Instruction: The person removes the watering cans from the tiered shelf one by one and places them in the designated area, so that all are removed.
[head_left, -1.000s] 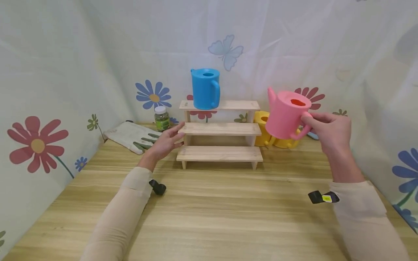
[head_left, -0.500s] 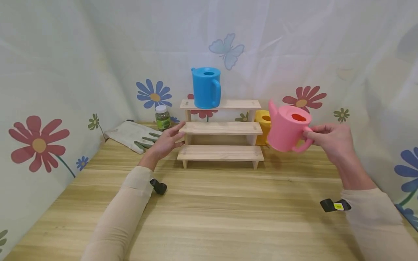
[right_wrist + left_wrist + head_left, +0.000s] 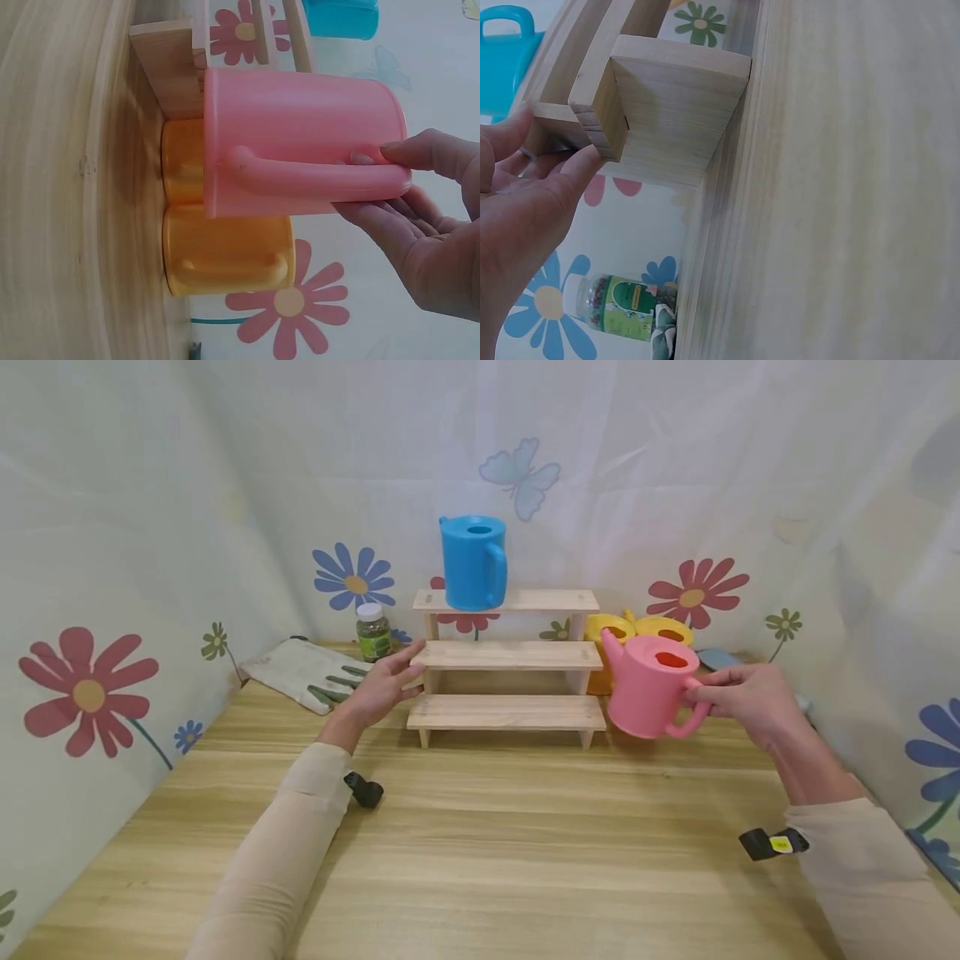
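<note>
Note pink watering can [image 3: 648, 689] lowered since a second ago, leftward of right hand [image 3: 750, 697] pinching its handle [image 3: 322, 180], not yet set down, with left hand [image 3: 381, 692] loosely spread against stand [image 3: 506, 714].

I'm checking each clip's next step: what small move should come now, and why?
Probably ease the pink watering can left toward the wooden stand: the right hand holds its handle, off the table beside the stand, the left hand touches the stand's other end, and a blue watering can sits on the top step.
</note>
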Action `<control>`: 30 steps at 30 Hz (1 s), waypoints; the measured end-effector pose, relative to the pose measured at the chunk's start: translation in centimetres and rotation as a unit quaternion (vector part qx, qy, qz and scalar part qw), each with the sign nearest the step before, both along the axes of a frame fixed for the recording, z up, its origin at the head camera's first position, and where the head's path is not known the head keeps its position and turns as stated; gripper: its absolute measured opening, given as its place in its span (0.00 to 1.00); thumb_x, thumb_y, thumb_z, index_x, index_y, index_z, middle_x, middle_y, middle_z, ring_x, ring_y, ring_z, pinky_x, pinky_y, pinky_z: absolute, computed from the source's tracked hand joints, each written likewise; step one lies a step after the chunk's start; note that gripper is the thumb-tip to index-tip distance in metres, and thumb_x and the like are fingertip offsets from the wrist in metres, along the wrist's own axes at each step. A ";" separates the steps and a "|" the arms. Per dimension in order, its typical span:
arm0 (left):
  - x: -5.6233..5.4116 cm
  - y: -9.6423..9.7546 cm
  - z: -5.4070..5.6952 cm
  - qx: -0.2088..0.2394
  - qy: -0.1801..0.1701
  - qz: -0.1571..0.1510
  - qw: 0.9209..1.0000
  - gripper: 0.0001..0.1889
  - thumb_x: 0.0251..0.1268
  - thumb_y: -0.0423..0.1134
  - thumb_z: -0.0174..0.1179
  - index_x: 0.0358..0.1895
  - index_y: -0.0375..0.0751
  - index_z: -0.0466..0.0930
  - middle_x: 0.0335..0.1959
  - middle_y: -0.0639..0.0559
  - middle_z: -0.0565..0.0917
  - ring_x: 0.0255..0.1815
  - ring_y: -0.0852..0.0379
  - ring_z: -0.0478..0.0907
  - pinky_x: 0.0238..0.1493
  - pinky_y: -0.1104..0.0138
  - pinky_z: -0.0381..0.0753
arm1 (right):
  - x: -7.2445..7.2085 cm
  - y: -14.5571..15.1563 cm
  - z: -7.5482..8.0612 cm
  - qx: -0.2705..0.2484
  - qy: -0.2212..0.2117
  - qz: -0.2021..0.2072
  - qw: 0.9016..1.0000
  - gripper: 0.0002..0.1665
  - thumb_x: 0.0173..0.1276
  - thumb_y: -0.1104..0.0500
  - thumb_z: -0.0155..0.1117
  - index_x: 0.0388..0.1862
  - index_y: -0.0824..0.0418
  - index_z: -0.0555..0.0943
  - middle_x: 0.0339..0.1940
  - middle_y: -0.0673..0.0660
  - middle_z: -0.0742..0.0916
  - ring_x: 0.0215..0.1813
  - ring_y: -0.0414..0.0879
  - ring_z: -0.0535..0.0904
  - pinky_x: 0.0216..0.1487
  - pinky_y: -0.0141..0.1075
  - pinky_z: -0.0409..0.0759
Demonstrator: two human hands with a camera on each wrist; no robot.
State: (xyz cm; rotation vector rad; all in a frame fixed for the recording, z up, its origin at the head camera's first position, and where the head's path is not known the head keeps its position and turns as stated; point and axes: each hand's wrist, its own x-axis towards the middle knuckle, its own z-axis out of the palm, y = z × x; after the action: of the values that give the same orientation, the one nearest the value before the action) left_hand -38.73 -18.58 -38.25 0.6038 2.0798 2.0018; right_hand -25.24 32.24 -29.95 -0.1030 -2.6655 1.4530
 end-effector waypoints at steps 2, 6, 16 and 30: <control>0.0 0.1 0.0 0.001 0.000 -0.002 1.000 0.33 0.80 0.41 0.50 0.82 0.49 0.49 0.83 0.53 0.43 0.81 0.49 0.45 0.72 0.48 0.62 | -0.1 0.0 -0.2 0.008 -0.012 0.000 1.000 0.36 0.65 0.45 0.73 0.56 0.74 0.80 0.33 0.51 0.89 0.39 0.45 0.82 0.38 0.30 0.85; 0.1 0.1 0.2 0.002 0.000 0.001 1.000 0.32 0.81 0.40 0.49 0.82 0.49 0.49 0.83 0.52 0.43 0.81 0.48 0.44 0.72 0.46 0.61 | -0.3 -0.2 -0.5 0.002 -0.034 0.004 0.999 0.35 0.65 0.46 0.73 0.56 0.74 0.79 0.35 0.53 0.90 0.38 0.44 0.85 0.40 0.30 0.85; 0.0 0.1 0.0 -0.001 -0.002 0.003 1.000 0.32 0.81 0.40 0.49 0.82 0.50 0.49 0.83 0.53 0.44 0.81 0.48 0.44 0.72 0.46 0.61 | -0.1 0.5 -1.8 -0.034 -0.055 0.020 0.998 0.34 0.65 0.51 0.74 0.56 0.76 0.76 0.36 0.51 0.90 0.37 0.41 0.86 0.41 0.31 0.86; 0.1 0.2 0.2 -0.002 -0.007 0.004 1.000 0.32 0.81 0.39 0.49 0.82 0.49 0.49 0.83 0.52 0.43 0.80 0.48 0.45 0.73 0.46 0.61 | -0.9 0.3 -3.3 -0.025 -0.062 0.045 0.997 0.33 0.65 0.51 0.74 0.57 0.76 0.79 0.38 0.51 0.89 0.40 0.45 0.84 0.48 0.38 0.86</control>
State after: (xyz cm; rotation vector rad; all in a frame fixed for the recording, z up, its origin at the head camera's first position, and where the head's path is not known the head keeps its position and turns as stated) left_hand -38.66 -18.42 -38.06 0.5807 2.0817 2.0002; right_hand -26.12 32.52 -33.23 -0.0802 -2.7647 1.5918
